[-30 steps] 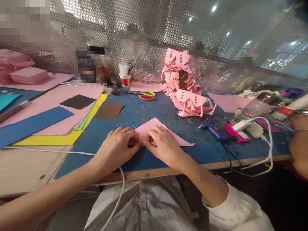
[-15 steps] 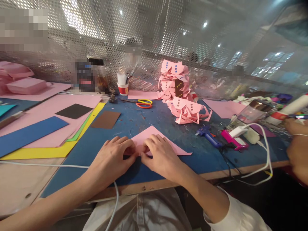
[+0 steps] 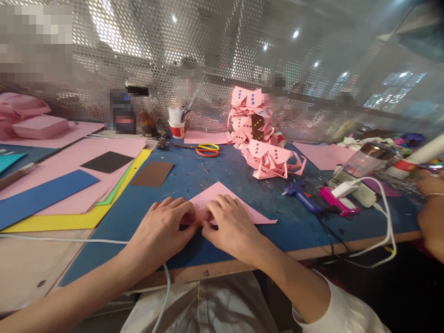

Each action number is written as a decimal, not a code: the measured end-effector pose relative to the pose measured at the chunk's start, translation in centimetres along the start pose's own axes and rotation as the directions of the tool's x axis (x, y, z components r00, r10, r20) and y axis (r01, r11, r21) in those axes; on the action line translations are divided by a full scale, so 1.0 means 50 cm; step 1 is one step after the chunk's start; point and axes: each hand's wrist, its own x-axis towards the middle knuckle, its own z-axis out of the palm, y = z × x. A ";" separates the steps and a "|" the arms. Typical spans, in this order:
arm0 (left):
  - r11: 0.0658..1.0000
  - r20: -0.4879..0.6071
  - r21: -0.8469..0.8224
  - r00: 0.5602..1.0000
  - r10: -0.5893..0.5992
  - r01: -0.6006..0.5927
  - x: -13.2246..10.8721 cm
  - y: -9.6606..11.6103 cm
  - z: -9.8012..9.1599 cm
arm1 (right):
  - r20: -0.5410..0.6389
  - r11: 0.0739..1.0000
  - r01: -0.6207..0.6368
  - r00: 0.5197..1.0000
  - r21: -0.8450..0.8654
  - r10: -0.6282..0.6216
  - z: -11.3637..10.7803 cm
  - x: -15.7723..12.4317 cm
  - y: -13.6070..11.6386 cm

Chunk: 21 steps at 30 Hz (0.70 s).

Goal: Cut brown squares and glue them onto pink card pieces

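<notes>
A pink sheet of paper (image 3: 218, 190), folded into a triangle, lies on the blue mat with its tip pointing away from me. My left hand (image 3: 173, 222) pinches its near edge around the middle, thumb and fingers closed. Right beside it, my right hand (image 3: 231, 222) pinches the same edge, the two thumbs almost meeting. The paper's right corner sticks out past my right hand, while its left part is hidden under my left hand. A brown paper square (image 3: 152, 174) lies beyond my left hand.
Pink folded paper pieces (image 3: 256, 122) are stacked at the back. Scissors (image 3: 207, 150), a blue glue gun (image 3: 301, 196) and a pink power strip (image 3: 338, 202) lie around. Coloured sheets (image 3: 83, 221) cover the left. A white cable (image 3: 69, 239) crosses the near edge. Another person's hand (image 3: 432, 217) is at far right.
Both my hands stay pinched on the paper's near edge with hardly any movement. The other person's hand at far right has shifted slightly.
</notes>
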 end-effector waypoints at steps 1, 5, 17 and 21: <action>1.000 -0.001 -0.005 1.000 0.003 -0.003 0.000 -0.001 0.000 | 0.002 1.000 -0.003 1.000 0.004 0.003 -0.001 0.000 0.000; 1.000 0.006 -0.022 1.000 0.001 -0.001 -0.002 -0.002 -0.003 | 0.010 1.000 -0.013 1.000 0.022 0.012 -0.004 -0.002 0.000; 0.998 0.010 -0.041 0.999 -0.044 0.045 -0.004 0.000 -0.006 | -0.001 0.998 -0.030 1.000 0.061 0.030 -0.015 -0.022 0.021; 0.995 0.013 -0.058 0.996 -0.086 0.086 -0.013 -0.020 -0.011 | 0.011 0.996 -0.059 0.998 0.071 0.058 -0.024 -0.030 0.031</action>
